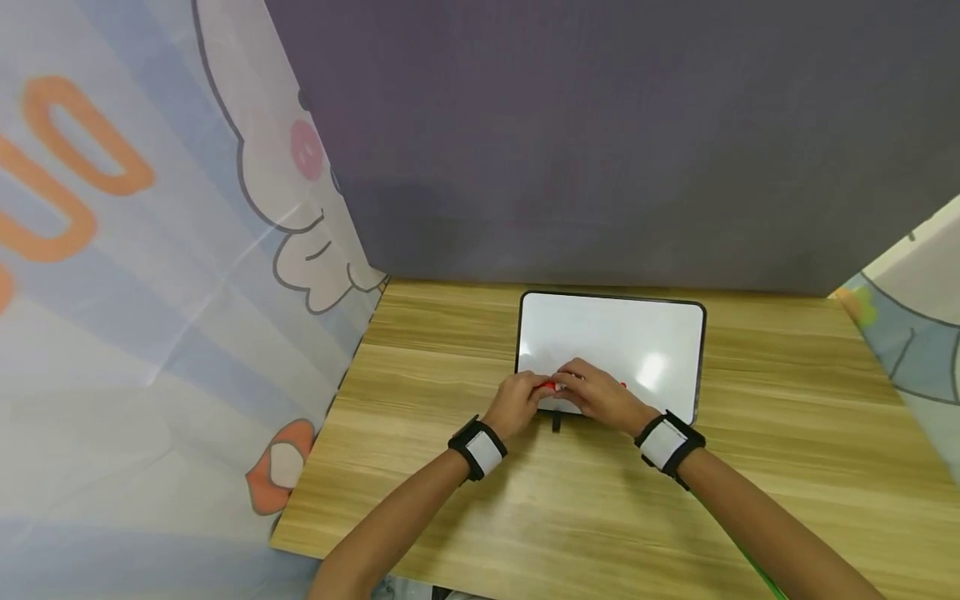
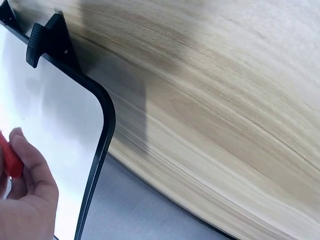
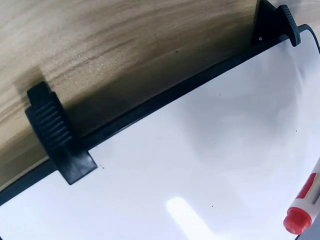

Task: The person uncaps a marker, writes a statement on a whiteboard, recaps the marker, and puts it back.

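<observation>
Both hands meet over the lower part of a white whiteboard (image 1: 607, 329) with a black frame. My left hand (image 1: 515, 403) pinches the red cap (image 2: 11, 159) of a marker between thumb and fingers. Around the marker's body curl the fingers of my right hand (image 1: 597, 397), hiding much of it in the head view. The marker (image 3: 311, 195) is white with red markings, and its red end sticks out at the lower right of the right wrist view. That view does not include the right hand itself.
Black clips sit on the whiteboard's edge, one (image 3: 55, 130) gripping over the white surface and another (image 3: 275, 22) near a corner. Under the board is a wood-grain table (image 1: 480, 517). A dark grey panel (image 1: 600, 150) rises behind it, with a printed cloth (image 1: 187, 333) at the left.
</observation>
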`<state>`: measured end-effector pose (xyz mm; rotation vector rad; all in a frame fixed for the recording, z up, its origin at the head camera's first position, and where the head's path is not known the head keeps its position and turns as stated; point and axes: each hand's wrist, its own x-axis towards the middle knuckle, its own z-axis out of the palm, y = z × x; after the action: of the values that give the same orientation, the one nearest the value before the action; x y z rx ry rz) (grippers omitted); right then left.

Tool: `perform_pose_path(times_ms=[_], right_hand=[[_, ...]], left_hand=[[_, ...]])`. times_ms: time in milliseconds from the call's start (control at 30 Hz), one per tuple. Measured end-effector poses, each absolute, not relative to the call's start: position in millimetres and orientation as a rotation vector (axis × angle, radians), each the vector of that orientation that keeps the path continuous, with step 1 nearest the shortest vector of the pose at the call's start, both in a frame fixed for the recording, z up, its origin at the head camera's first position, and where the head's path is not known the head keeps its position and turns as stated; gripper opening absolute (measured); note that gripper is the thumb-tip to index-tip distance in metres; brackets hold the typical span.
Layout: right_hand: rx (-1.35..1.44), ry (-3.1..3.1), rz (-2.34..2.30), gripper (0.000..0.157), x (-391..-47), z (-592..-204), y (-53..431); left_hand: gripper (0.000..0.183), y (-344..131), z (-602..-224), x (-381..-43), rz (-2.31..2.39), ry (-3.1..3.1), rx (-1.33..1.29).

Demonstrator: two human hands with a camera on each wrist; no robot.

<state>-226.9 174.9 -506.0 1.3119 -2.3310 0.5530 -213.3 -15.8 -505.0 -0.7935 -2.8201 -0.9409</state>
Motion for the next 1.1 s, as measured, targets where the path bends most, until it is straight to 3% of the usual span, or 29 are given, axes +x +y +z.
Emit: perform_pose_path(times_ms=[533,800,1100], right_hand=[[1.234,-2.451,0.588,0.03,-234,-503,167],[1.292,-2.499,0.67,0.017,-237,-499,163],[1.336,-2.493,0.706,0.013,-239,-496,160]], left_hand=[[0.024,-20,-503,-223,-0.993,-2.75,-0.71],[0.018,-21,-501,-226,-0.973,-2.714,-0.729],[0.017,-24,-502,-226,-0.898,-2.656,-0.745]])
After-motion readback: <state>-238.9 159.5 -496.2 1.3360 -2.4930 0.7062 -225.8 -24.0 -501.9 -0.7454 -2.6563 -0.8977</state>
